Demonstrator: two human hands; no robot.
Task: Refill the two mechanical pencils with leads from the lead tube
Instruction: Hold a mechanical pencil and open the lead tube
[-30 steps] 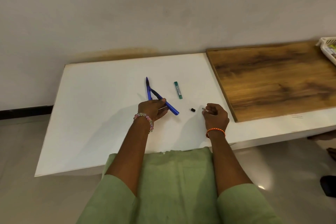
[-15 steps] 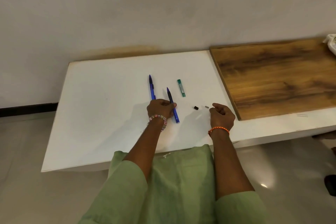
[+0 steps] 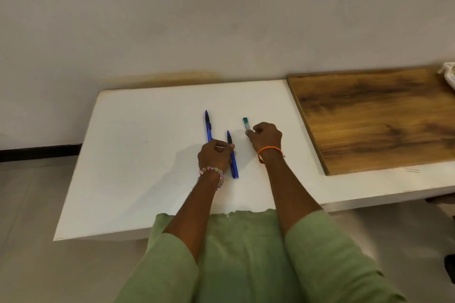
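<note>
Two blue mechanical pencils lie on the white table (image 3: 138, 167). The left pencil (image 3: 208, 125) lies free, its near end hidden behind my left hand (image 3: 213, 158). That hand grips the second pencil (image 3: 233, 162) near its dark tip end, and the pencil rests on the table. Just to the right lies the green lead tube (image 3: 246, 122). My right hand (image 3: 267, 136) has curled fingers that pinch the tube's near end. The tube lies flat on the table.
A brown wooden board (image 3: 374, 118) covers the table's right part. A white basket (image 3: 448, 76) shows at the far right edge. The wall runs directly behind the table. A dark object (image 3: 450, 269) sits on the floor at right.
My right hand moved forward and left from the small black cap to the lead tube. My left hand turned the second pencil to lie nearly parallel to the first and set it down.
</note>
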